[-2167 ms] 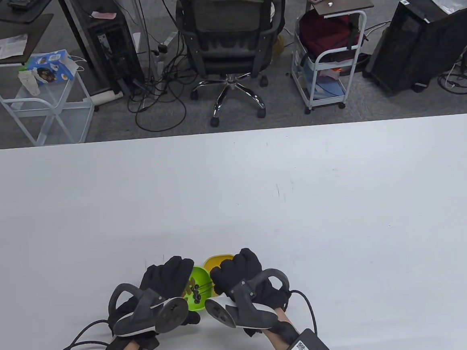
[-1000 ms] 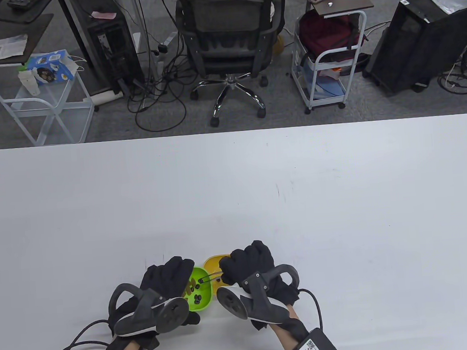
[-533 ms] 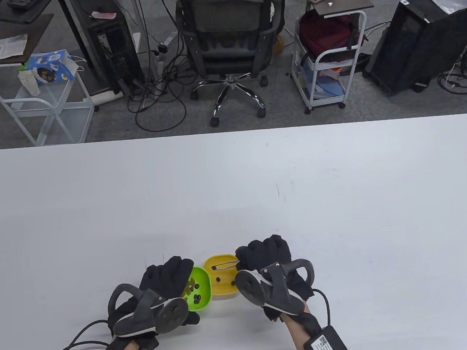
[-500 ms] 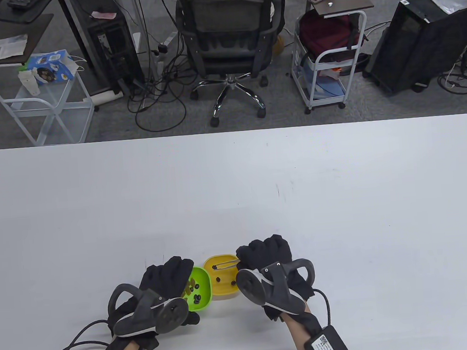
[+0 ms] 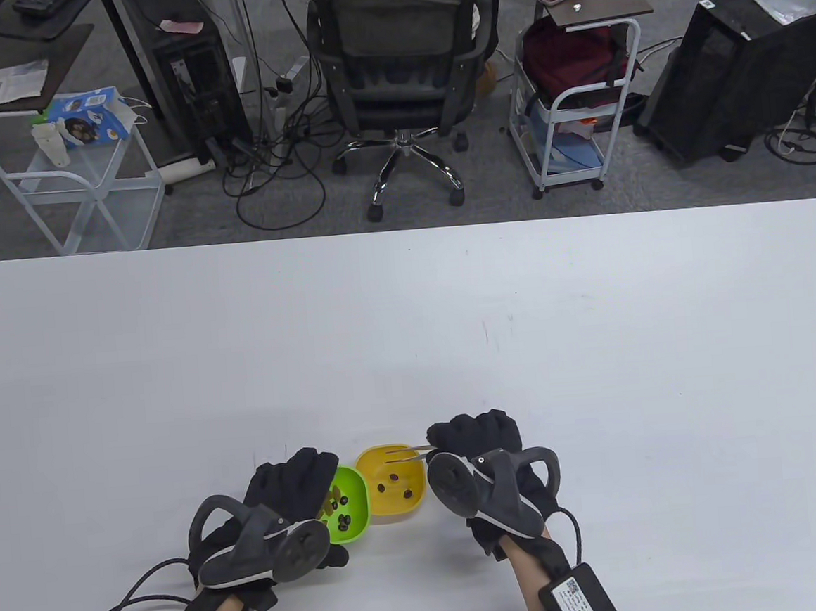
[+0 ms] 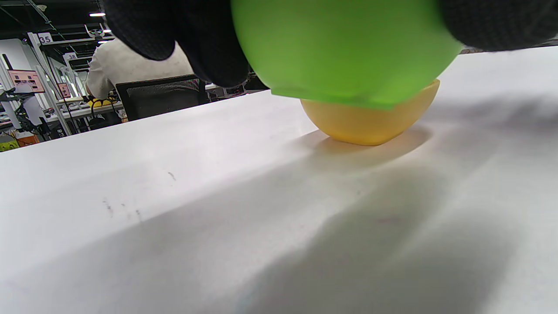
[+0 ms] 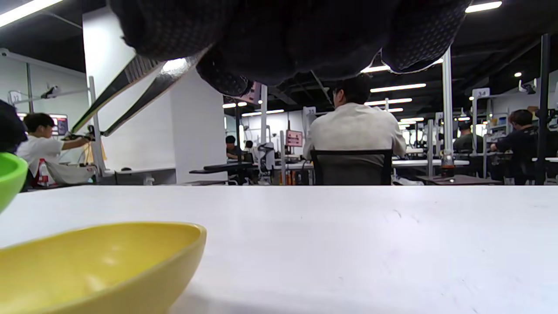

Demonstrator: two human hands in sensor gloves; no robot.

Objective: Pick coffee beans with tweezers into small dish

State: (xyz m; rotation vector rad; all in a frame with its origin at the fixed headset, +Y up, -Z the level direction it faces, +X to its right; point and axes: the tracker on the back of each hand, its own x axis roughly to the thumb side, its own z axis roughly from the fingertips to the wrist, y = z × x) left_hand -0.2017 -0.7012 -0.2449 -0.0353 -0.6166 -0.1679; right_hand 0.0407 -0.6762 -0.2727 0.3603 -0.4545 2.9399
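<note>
A green dish (image 5: 349, 513) with several coffee beans (image 5: 343, 517) sits near the table's front edge. My left hand (image 5: 302, 479) grips its left side; its underside fills the top of the left wrist view (image 6: 344, 48). A yellow dish (image 5: 395, 504) touches it on the right and holds three beans (image 5: 393, 476). My right hand (image 5: 464, 436) holds metal tweezers (image 5: 407, 451) that point left over the yellow dish's far rim. The tweezer arms (image 7: 126, 100) stand slightly apart, with no bean seen between the tips. The yellow dish (image 7: 100, 261) lies low in the right wrist view.
The white table (image 5: 521, 311) stretches wide behind and beside the dishes. Beyond its far edge stand an office chair (image 5: 397, 73), a white cart (image 5: 575, 95) and a wire rack (image 5: 66, 177).
My right hand carried the tweezers from the green dish rightwards over the yellow dish. A third bean now lies in the yellow dish. My left hand has not moved.
</note>
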